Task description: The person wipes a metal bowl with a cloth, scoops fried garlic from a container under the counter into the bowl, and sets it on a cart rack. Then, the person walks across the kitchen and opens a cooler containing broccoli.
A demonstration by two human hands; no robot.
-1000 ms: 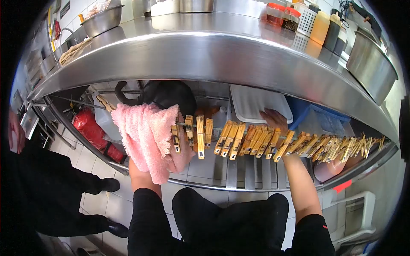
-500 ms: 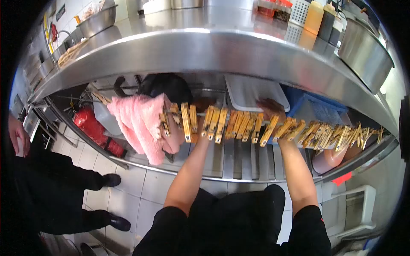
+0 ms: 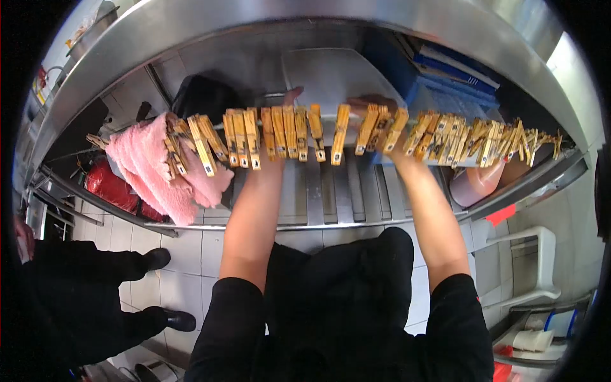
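Stainless steel is seen curving across the top as a wide counter (image 3: 191,32), beneath which an open lower space is framed. Pale square tiles are laid over the floor (image 3: 184,254), on which another person (image 3: 70,280), dressed in black with black shoes, is seen standing at the left. Low under the counter, a slatted metal shelf (image 3: 314,197) is fitted, and a white plastic chair (image 3: 546,261) is placed outside it at the right. Within the space, a pale, flat-topped tray or lid (image 3: 337,73) is set behind the line of pegs, between the two hands, with a blue container (image 3: 433,95) just beside it on the right. A black object (image 3: 203,99) is partly covered at the back left; in front of it a pink cloth (image 3: 149,153) is hung, with a red bag (image 3: 111,184) seen lower left of it. At the far right, a pinkish bottle (image 3: 474,184) is partly hidden. Near the tray's left edge the left hand (image 3: 291,97) is held, its thumb raised, while the right hand (image 3: 372,100) is placed at the right side; both are largely screened, so whether the fingers are closed on anything cannot be told. Across the front, wooden clothespins (image 3: 289,130) are clipped in a long row.
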